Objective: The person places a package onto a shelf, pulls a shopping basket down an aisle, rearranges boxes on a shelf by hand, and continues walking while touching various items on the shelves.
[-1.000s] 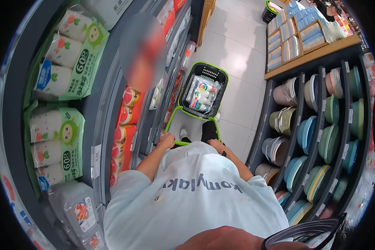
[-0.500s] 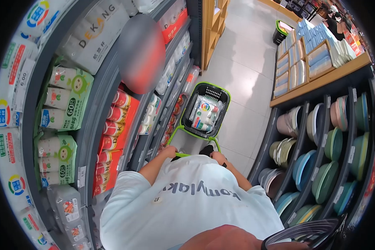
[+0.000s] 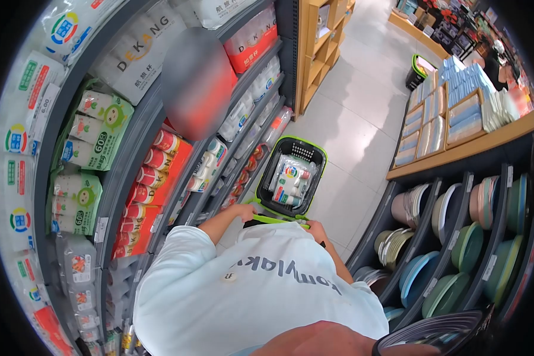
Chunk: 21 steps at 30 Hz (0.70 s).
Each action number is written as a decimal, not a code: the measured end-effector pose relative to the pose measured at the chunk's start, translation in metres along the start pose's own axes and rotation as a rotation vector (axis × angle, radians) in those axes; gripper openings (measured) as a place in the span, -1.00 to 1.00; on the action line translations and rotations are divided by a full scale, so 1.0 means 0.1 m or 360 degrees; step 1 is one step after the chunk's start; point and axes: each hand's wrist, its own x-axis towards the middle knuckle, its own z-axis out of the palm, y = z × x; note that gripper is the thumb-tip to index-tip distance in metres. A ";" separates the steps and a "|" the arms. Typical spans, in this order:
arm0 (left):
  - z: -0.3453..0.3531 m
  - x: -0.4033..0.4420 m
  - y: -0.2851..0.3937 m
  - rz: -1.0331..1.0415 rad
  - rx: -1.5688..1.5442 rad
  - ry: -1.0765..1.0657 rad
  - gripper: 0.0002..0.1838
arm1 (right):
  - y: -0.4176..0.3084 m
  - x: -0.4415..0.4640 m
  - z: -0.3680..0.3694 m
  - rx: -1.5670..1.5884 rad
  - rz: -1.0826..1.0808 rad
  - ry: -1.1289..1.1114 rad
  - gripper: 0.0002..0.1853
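1. The left hand (image 3: pixel 245 213) appears curled around the left end of the green handle (image 3: pixel 272 220); the right hand (image 3: pixel 317 231) appears closed at its right end, though the shirt (image 3: pixel 255 279) crowds that grip and its fingertips cannot be made out.
2. The black shopping basket (image 3: pixel 298 148) with a green rim is just ahead of the 2 hands, nearer the left shelves than the bowl rack (image 3: pixel 458 232). Plastic-wrapped packages (image 3: pixel 291 178) lie inside it, well below the rim.
3. To handle it well, I would hold the handle level, pull evenly with both hands, and steer slightly right, since the basket's left side runs near the low shelf goods. The tile floor (image 3: pixel 357 169) offers more room on that side.
4. The basket's underside is out of sight, so wheels cannot be confirmed. The shirt covers the feet and part of the handle.
5. A blurred oval (image 3: pixel 197 83) masks some shelf stock; a distant person (image 3: pixel 493 66) is too small to read, and the lens darkens the outer edges.
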 end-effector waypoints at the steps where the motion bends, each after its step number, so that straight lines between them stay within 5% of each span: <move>1: -0.02 0.02 0.06 0.0040 0.0012 -0.0004 -0.38 | 0.00 -0.01 -0.08 -0.0018 -0.0019 -0.0001 -0.31; 5: 0.07 0.04 0.35 0.0119 -0.0059 0.0228 -0.39 | 0.01 -0.10 -0.33 -0.0051 0.0015 0.0154 -0.28; 7: 0.16 0.02 0.47 0.0201 -0.0215 0.0463 -0.43 | 0.14 -0.08 -0.37 0.0333 0.0287 0.0238 -0.31; 12: 0.30 -0.11 0.72 -0.0002 -0.0147 0.0558 -0.55 | 0.42 0.06 -0.32 -0.0153 0.0197 0.0479 -0.34; 14: 0.32 -0.20 0.64 0.0002 -0.0157 0.0623 -0.55 | 0.33 0.04 -0.19 -0.0397 0.0164 0.1254 -0.47; 15: 0.32 -0.26 0.60 0.0013 -0.0161 0.0694 -0.56 | 0.30 0.01 -0.22 -0.0397 0.0166 0.1248 -0.47; 17: 0.35 -0.26 0.45 0.0044 -0.0144 0.0700 -0.56 | 0.23 0.01 -0.36 0.1394 0.0958 0.0141 -0.64; 21: 0.27 -0.37 0.46 0.0026 -0.0143 0.0723 -0.58 | 0.53 0.32 -0.18 0.1776 0.1161 0.0089 -0.68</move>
